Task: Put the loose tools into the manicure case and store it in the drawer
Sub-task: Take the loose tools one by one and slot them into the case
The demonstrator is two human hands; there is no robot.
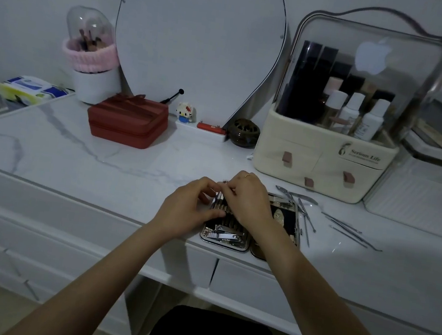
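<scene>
On the marble vanity top (75,147), both hands' curled fingers (235,189) pinch a tool over the open manicure case (225,239).

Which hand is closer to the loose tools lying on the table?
Right. The right hand sits just beside the loose tools, over the manicure case; the left hand is farther, beyond it.

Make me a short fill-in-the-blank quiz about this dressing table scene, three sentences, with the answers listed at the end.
1. The manicure case lies ____ at the table's front edge.
2. Both hands, left hand and right hand, work over the case's ____ half.
3. The loose tools lie on the table to the ____ of the case.

Missing words: open; left; right
</scene>
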